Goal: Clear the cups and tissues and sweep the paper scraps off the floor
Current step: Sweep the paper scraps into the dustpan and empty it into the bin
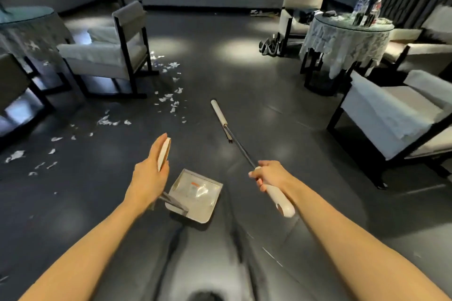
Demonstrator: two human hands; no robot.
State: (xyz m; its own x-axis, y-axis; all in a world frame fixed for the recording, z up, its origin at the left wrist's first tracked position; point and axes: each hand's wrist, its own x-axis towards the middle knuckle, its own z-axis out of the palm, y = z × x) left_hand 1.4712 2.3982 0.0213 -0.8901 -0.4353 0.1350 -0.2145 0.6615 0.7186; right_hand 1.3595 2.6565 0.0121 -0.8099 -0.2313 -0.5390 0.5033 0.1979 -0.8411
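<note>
Paper scraps [168, 100] strung across floor [244, 76], ahead and to left of left hand [149, 178], well apart from it. Way too many to count. Left hand holding white handle of one dustpan [195, 195], pan sitting low just right of that wrist. Right hand [269, 176] curled tight round white grip of one broom [219, 112], head pointing forward, scraps off to its left.
</note>
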